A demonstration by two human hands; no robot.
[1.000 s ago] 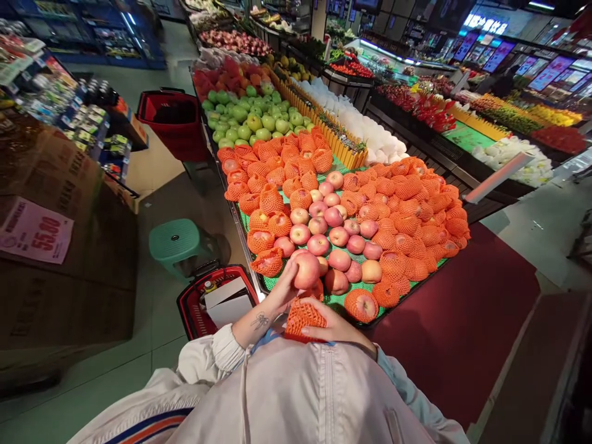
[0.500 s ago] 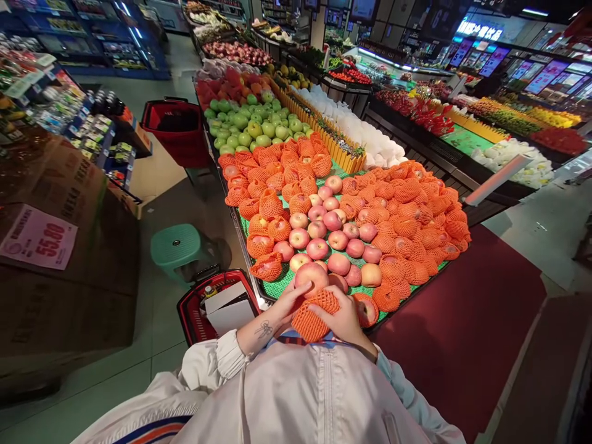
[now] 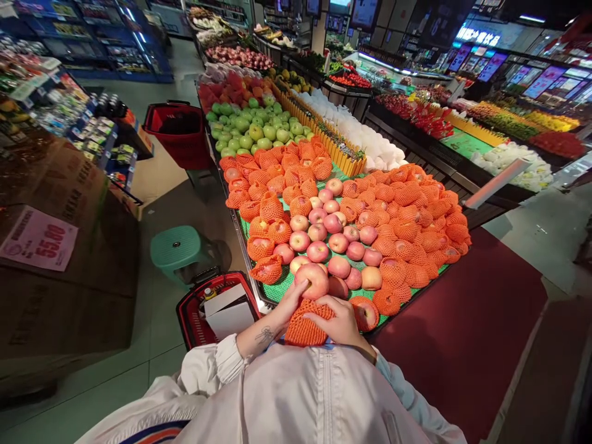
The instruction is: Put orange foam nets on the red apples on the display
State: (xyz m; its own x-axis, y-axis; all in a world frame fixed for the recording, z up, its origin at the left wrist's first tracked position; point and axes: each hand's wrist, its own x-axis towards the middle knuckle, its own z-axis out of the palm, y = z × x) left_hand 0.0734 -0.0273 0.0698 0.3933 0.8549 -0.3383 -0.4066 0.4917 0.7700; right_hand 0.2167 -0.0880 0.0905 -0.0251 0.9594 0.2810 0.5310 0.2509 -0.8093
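Note:
A large pink apple (image 3: 312,280) is in my left hand (image 3: 287,306), with the thumb against its left side. My right hand (image 3: 341,320) grips an orange foam net sleeve (image 3: 308,325) just below the apple, its thumb and fingers closed on the upper right of the net. The net bulges, and whether anything is inside cannot be made out. My left fingers are partly hidden behind the apple and net. Bare pink apples (image 3: 317,251) lie just beyond my hands on the green mat (image 3: 274,288). A netted apple (image 3: 365,312) rests beside my right hand.
Netted apples (image 3: 407,228) and green apples (image 3: 259,128) fill the display stand. On the left stand a red basket (image 3: 187,327) holding a white box (image 3: 230,314), a green stool (image 3: 176,246), a red bin (image 3: 178,139) and a carton (image 3: 69,265) with a price sign.
The net sleeve has shifted slightly down and left, and my right hand has moved a little the same way. More of the apple's lower part shows above it.

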